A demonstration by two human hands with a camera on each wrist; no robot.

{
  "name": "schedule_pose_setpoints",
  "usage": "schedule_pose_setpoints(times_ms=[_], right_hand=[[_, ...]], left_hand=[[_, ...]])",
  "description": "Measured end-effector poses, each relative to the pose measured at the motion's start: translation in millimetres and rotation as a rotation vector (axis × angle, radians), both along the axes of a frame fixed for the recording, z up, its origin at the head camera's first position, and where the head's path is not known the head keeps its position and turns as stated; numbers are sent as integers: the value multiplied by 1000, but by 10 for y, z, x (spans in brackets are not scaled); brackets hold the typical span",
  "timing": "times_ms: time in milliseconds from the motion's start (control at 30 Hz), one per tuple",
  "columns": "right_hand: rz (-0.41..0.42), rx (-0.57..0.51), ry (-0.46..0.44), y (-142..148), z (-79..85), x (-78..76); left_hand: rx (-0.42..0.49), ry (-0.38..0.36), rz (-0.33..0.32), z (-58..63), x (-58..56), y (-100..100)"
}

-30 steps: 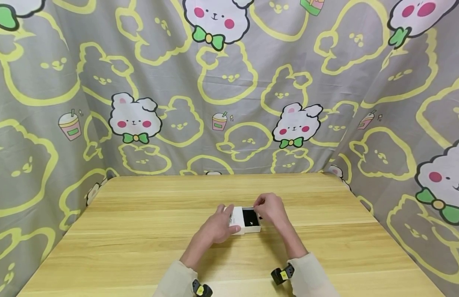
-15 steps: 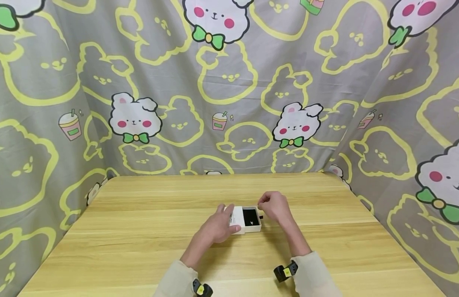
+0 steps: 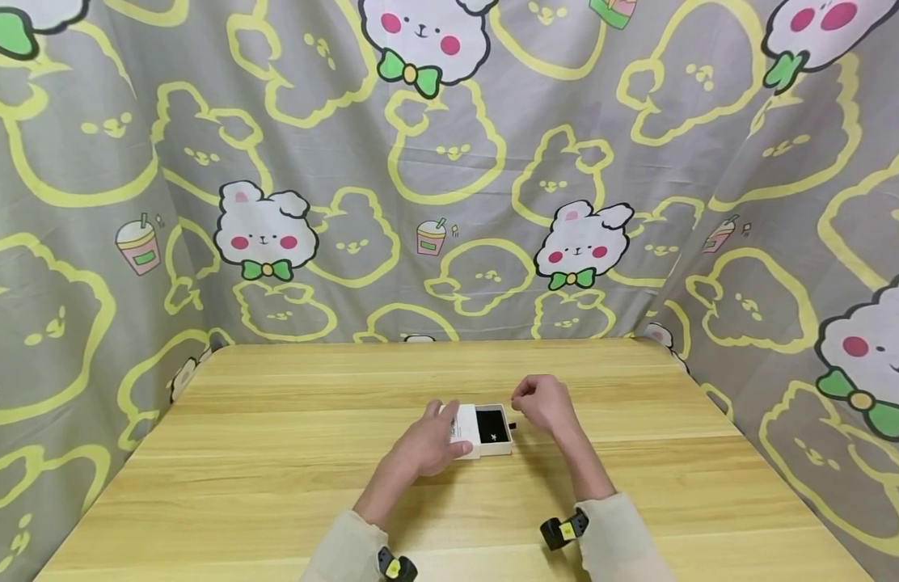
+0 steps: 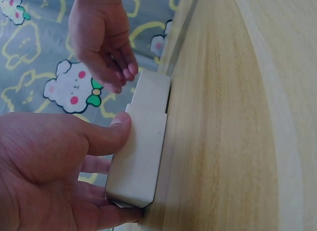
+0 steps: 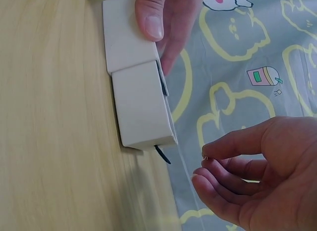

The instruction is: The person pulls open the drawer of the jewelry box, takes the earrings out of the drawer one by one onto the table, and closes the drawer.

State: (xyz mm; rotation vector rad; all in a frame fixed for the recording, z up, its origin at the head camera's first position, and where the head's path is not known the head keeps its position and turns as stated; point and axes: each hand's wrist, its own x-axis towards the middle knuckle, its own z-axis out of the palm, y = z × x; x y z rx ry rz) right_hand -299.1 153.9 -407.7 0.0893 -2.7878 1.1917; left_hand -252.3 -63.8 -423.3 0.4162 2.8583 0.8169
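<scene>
A small white drawer box [image 3: 467, 428] lies on the table, its tray [image 3: 503, 449] pulled partly out to the right. Inside the tray is a black pad [image 3: 489, 422] bearing a small silvery star [image 3: 493, 437]. My left hand [image 3: 429, 440] grips the box's sleeve [image 4: 138, 156], thumb on the near side and fingers on the far side. Just right of the tray, my right hand [image 3: 544, 404] is raised, thumb and forefinger pinching a tiny shiny metal piece [image 5: 205, 156]; its kind I cannot tell. A short black pull tab [image 5: 162, 154] sticks out from the tray's end.
The wooden table [image 3: 289, 469] spreads out around the box. Behind it and along both sides hangs a grey curtain [image 3: 449, 178] with cartoon rabbits. Each wrist wears a small black camera, the right one [image 3: 562, 531] above the table's near part.
My right hand has drawn away from the tray's far corner, a little to the right, uncovering that corner and the pull tab. My left hand and the box have stayed put.
</scene>
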Motion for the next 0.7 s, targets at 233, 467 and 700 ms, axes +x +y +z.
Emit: schedule_pose_setpoints(times_ms=[233, 467, 700], right_hand=[[-11, 14, -7, 32, -27, -18], [-16, 25, -16, 72, -48, -30], [-19, 8, -12, 123, -85, -48]], left_hand=[[-3, -2, 2, -12, -11, -2], [-1, -10, 5, -15, -2, 0], [-1, -12, 6, -15, -3, 6]])
